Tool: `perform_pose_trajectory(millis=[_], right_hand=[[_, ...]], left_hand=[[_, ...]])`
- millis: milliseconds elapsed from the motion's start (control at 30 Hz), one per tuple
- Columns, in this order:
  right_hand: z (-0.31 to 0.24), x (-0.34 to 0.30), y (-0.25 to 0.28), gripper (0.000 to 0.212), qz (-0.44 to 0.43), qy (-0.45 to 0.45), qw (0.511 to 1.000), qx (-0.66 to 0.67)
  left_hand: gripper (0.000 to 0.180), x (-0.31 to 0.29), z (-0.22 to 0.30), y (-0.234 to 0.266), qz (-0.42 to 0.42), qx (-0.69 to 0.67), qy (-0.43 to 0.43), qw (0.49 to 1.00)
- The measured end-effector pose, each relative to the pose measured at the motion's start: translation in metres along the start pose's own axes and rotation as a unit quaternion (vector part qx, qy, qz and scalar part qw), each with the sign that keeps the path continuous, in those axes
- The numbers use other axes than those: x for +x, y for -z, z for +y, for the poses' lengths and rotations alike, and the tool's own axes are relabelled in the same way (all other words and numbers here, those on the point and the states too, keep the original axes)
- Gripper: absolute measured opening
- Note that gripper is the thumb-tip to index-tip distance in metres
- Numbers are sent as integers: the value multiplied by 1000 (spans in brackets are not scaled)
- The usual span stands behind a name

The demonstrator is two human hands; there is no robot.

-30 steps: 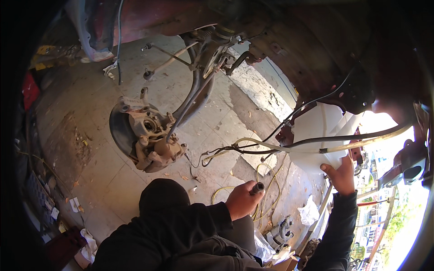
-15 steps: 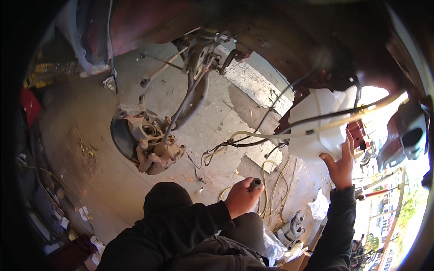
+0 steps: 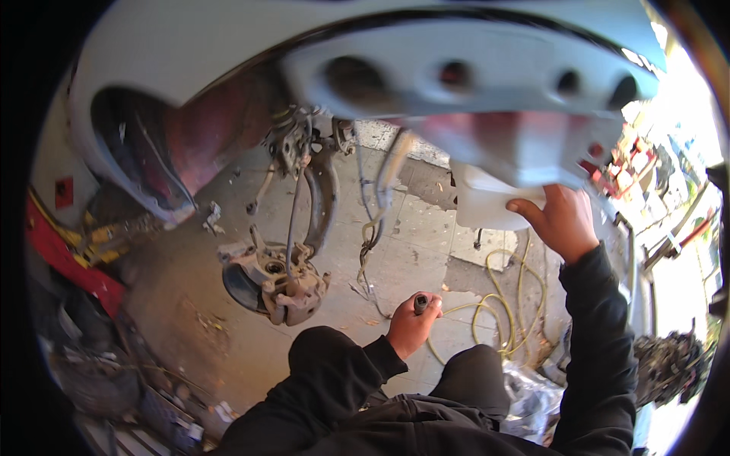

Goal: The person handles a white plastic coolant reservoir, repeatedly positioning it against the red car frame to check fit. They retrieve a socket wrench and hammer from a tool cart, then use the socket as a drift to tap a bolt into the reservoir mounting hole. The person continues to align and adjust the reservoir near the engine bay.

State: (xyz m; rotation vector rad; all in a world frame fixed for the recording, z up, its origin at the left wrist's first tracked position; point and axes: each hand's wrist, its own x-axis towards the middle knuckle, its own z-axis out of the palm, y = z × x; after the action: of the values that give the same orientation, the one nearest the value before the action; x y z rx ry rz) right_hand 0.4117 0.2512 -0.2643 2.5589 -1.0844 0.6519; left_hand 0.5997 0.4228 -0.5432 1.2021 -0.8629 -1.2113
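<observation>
My left hand is closed around a dark metal socket, its hollow round end showing above the fist. Whatever shaft or handle it has is hidden in my palm. Under the car's front, my right hand grips a white plastic tank at its right side. The thumb lies along the tank's face; the other fingers are partly hidden beyond it. The light blue body panel, with several round holes, covers the tank's upper part.
A brake disc and caliper assembly hangs left of centre below a curved suspension arm. Dark hoses dangle in the middle. A yellow hose lies coiled on the tiled floor, near clear plastic wrapping. A red bar is far left.
My view has drawn back, so the holed body panel now fills the top. The right hand stays at the tank, its fingers more bent. The left fist still holds the socket.
</observation>
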Motion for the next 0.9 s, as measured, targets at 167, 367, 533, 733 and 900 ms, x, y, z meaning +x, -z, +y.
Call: perform_pose_trajectory(millis=[167, 367, 533, 733, 900], right_hand=[[7, -2, -10, 84, 88, 27, 995, 34], [6, -9, -17, 87, 117, -23, 990, 74], [9, -11, -17, 86, 93, -46, 991, 84], [17, -13, -25, 79, 180, -15, 979, 95], [20, -15, -24, 79, 193, -17, 974, 122]], left_hand=[[37, -30, 5, 22, -13, 27, 93, 995], [33, -57, -13, 62, 15, 64, 182, 981], [28, -59, -35, 74, 52, 73, 222, 971], [29, -49, 9, 65, 31, 59, 200, 978], [34, -21, 121, 33, 65, 60, 33, 996]])
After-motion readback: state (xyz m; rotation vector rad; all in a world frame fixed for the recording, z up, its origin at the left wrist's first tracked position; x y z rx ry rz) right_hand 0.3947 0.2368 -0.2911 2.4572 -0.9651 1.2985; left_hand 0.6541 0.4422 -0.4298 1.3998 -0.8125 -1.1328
